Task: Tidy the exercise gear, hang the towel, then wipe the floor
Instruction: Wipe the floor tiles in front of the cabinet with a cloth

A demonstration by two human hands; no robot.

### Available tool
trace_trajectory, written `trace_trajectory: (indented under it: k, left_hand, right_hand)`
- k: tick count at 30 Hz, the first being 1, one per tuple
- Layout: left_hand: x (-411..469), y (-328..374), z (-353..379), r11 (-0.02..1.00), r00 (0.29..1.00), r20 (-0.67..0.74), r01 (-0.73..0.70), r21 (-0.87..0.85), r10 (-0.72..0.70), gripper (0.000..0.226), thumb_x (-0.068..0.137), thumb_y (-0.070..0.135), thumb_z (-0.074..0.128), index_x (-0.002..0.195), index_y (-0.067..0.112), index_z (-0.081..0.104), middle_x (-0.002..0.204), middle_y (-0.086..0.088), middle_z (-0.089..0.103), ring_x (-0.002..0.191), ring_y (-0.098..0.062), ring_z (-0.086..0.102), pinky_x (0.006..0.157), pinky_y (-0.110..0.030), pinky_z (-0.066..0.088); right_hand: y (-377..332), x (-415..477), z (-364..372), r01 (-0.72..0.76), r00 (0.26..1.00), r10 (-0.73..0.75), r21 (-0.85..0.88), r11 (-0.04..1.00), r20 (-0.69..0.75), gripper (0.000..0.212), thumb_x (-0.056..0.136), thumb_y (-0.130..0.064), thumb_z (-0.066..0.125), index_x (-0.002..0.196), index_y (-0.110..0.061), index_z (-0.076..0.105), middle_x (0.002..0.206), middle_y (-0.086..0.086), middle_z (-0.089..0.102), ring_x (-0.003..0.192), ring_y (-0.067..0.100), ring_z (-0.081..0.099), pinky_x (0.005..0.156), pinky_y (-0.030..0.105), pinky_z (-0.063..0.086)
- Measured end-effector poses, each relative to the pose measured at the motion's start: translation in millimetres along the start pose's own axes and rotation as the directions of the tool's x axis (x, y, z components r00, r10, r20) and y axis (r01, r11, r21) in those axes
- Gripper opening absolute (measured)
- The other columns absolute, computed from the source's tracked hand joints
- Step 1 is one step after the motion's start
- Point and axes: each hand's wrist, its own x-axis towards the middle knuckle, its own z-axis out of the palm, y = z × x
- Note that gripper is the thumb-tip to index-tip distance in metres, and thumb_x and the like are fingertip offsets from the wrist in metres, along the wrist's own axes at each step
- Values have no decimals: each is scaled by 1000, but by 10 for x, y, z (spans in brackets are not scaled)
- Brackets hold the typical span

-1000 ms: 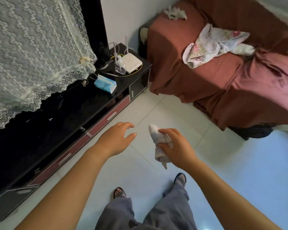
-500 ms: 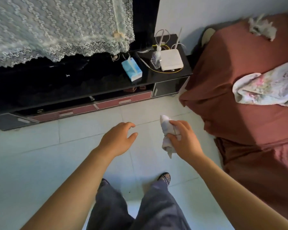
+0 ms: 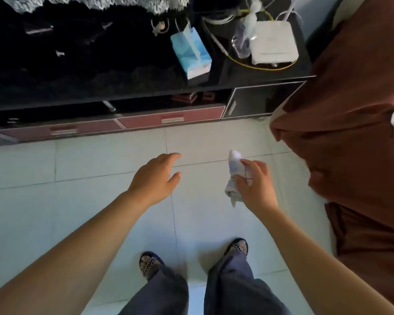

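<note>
While the right hand (image 3: 255, 189) curls its fingers and thumb round a bunched white cloth (image 3: 236, 173) right of centre in the frame, above the pale tiled floor (image 3: 96, 212), the left hand (image 3: 156, 178) hangs loose and empty beside it, fingers relaxed. Across the top runs a black TV stand (image 3: 123, 87) with a blue tissue pack (image 3: 191, 52) and a white router (image 3: 274, 43), and a sofa under a brown cover (image 3: 350, 110) fills the right edge.
</note>
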Motion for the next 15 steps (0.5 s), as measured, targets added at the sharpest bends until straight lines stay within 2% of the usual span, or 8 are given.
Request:
trace_trajectory:
  k: [7,12,15]
  left_hand:
    - [1130,-1030,2002,997,998,20,54,51,-55,60,91,34,49,145,21,24,139,-3,44,123,-26,45,96,-39,42]
    - [1923,-1608,3256,986,998,43,-60,155,54,60,92,36,48,145,18,26,146,-2,36,133,-22,34,104,-35,36]
    - [2338,-1884,3810,965,996,37,-89,245,82,62,92,42,45,146,20,24,153,-1,24,141,-21,21,110,-41,29]
  right_hand:
    - [1597,997,1642,-22,999,22,2,1000,43,41,85,-18,56,125,-22,51,125,-1,39,92,10,47,76,23,40]
    - [2541,1687,2638,35,999,-34,-80,996,19,40,86,-19,54,125,-26,50,127,0,40,100,19,53,70,24,39]
    - [2905,1971,3098,102,993,-110,-141,985,-50,42,86,-16,54,125,-29,49,129,1,39,105,24,51,67,25,37]
